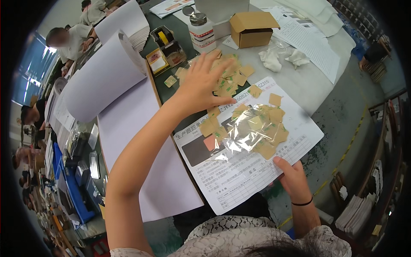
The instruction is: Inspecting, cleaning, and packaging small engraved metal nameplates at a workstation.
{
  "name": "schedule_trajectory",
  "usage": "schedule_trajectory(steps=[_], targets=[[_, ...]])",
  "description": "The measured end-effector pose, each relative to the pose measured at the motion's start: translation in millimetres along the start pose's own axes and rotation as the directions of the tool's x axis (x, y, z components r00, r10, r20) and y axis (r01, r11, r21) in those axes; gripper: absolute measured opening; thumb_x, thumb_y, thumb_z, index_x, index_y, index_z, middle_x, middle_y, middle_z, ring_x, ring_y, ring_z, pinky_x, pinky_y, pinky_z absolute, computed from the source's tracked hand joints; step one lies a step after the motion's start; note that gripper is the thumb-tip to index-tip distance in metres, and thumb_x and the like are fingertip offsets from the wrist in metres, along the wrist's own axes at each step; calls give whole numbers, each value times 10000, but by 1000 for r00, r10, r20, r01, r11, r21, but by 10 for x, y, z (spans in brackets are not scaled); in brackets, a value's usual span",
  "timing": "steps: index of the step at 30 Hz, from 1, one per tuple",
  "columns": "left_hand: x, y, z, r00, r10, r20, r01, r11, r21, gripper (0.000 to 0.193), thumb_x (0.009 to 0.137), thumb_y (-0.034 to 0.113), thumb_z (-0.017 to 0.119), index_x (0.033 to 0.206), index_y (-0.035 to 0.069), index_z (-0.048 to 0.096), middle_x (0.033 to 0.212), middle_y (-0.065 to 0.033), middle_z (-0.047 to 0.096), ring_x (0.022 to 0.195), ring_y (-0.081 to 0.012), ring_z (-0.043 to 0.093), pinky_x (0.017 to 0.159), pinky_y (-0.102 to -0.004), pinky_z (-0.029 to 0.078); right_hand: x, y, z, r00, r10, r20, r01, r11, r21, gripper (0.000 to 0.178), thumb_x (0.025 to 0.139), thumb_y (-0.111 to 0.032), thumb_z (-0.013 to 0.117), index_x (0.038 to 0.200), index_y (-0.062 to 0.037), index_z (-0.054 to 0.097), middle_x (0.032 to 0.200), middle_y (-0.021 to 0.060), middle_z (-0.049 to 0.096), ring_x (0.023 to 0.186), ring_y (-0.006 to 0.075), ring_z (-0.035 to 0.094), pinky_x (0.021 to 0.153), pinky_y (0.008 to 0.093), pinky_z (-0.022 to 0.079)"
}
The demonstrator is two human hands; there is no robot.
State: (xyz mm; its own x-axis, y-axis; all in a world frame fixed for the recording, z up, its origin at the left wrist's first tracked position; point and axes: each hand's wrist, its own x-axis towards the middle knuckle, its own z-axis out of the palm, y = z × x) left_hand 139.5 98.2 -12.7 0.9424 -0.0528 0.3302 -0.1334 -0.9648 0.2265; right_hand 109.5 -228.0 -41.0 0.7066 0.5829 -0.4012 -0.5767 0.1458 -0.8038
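My left hand (201, 83) reaches over a pile of small tan squares with green marks (227, 81), palm down and fingers spread. Part of that pile is hidden under the fingers. My right hand (294, 177) grips the lower right edge of a printed paper sheet (239, 184), thumb on top. A clear, shiny plastic bag (244, 132) lies on the sheet, among more tan squares (274, 118); whether these are inside it or under it I cannot tell. One pinkish square (209, 143) lies near the dark printed block on the sheet.
Beyond the pile stand a white bottle with a metal top (201, 34), an open cardboard box (252, 30) and a stamp (169, 45). Crumpled tissues (270, 59) lie to the right. A large curled stack of white paper (102, 81) rises at left. Other people sit further left.
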Motion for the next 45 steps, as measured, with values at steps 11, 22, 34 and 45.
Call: schedule_trajectory(steps=[11,22,34,45], targets=[[69,-417,310,1000,20,5,-20,1000,21,399,944,355,555,1320,223,532,1414,-98,463,1321,-334,390,1056,-480,322,74,37,3,999,-13,-50,10,998,-59,356,945,-47,513,1272,48,409,1029,135,616,768,197,649,527,321,528],[-17,-313,324,978,-102,-183,131,979,157,652,843,524,633,1310,86,510,1383,-225,436,1290,-380,397,1055,-482,309,95,33,-7,1000,4,-12,-5,997,-75,380,944,-52,517,1290,51,398,1055,139,608,781,198,651,528,328,535],[38,-536,274,981,-163,-105,173,981,88,468,909,383,580,1252,66,560,1244,-143,522,1153,-321,478,992,-418,389,98,29,93,998,-49,-49,48,999,-19,389,944,-46,543,1301,64,435,1198,120,575,1019,176,604,805,305,516],[17,-539,325,978,-97,-182,115,989,92,518,882,412,630,1222,28,562,1218,-151,512,1115,-332,482,974,-428,390,115,44,104,995,-87,-47,87,996,6,359,950,-44,548,1277,79,464,1210,118,578,1059,164,589,890,292,491]])
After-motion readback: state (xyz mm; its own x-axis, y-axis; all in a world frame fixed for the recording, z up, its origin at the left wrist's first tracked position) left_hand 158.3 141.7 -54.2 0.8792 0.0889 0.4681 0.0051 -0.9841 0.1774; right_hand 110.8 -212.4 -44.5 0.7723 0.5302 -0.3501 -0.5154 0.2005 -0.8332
